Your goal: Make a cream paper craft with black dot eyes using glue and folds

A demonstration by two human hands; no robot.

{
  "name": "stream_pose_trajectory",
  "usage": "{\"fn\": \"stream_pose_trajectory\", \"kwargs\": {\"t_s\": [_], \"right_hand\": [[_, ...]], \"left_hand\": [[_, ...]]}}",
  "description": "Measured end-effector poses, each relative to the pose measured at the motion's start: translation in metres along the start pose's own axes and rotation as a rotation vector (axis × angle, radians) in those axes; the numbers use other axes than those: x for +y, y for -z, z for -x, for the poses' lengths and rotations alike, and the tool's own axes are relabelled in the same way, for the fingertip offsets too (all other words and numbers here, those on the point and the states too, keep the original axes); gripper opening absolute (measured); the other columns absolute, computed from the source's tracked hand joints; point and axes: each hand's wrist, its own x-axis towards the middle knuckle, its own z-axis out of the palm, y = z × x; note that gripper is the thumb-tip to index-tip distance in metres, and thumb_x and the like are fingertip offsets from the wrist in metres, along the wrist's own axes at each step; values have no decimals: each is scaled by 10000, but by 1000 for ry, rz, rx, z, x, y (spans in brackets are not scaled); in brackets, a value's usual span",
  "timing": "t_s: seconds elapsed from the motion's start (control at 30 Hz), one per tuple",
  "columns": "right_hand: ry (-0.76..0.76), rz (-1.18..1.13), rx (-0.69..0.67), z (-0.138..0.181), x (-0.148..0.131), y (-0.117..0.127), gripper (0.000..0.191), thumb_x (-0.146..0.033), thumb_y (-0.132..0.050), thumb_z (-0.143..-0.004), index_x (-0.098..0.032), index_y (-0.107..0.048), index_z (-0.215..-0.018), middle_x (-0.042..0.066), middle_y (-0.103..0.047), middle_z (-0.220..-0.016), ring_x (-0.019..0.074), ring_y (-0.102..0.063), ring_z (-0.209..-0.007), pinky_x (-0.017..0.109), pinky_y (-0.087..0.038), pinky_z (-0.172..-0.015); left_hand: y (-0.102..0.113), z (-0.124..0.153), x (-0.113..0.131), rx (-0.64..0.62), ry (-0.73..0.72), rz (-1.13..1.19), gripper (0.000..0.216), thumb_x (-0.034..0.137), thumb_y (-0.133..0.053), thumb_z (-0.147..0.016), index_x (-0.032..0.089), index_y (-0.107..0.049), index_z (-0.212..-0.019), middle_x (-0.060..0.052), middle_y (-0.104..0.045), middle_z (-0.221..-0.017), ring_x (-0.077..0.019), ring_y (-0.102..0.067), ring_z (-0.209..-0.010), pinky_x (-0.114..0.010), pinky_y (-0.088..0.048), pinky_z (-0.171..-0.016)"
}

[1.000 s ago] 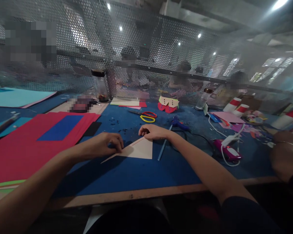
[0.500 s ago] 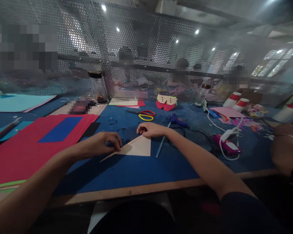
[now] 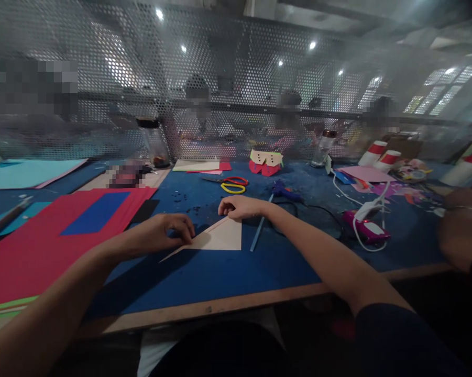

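A cream sheet of paper point(image 3: 223, 238), folded along a slanting edge, lies on the blue tabletop point(image 3: 220, 280) in front of me. Its left end tapers to a thin point. My left hand point(image 3: 163, 233) has thumb and fingers pinched on the fold near that end. At the upper end of the same fold, my right hand point(image 3: 241, 208) is closed with curled fingers on the paper; its fingertips are partly hidden. Close to the right hand lie a pale glue stick point(image 3: 259, 230) and a blue glue gun point(image 3: 285, 191). Scissors point(image 3: 234, 187) with red and yellow handles rest just beyond.
Red sheets point(image 3: 35, 256) with a blue strip point(image 3: 96, 214) lie at left. A cream-and-red paper craft point(image 3: 266, 163), a glass jar point(image 3: 155, 144) and a bottle point(image 3: 322, 149) stand at the back. At right are a magenta device point(image 3: 365, 228) with white cable and another person's arm point(image 3: 461, 230).
The camera view has shifted slightly. Both hands keep their places on the folded paper, with hardly any visible movement.
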Motion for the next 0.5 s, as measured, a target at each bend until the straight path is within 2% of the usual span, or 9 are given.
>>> {"fn": "stream_pose_trajectory", "kwargs": {"t_s": [0.5], "right_hand": [[-18, 11, -26, 7, -11, 4, 391, 26, -538, -618, -164, -664, -936, 16, -654, -879, 156, -589, -828, 240, -472, -715]], "left_hand": [[-1, 1, -1, 6, -18, -10, 161, 206, -662, -882, 245, -806, -822, -47, -759, -1051, -170, -723, -937, -242, -547, -872]]}}
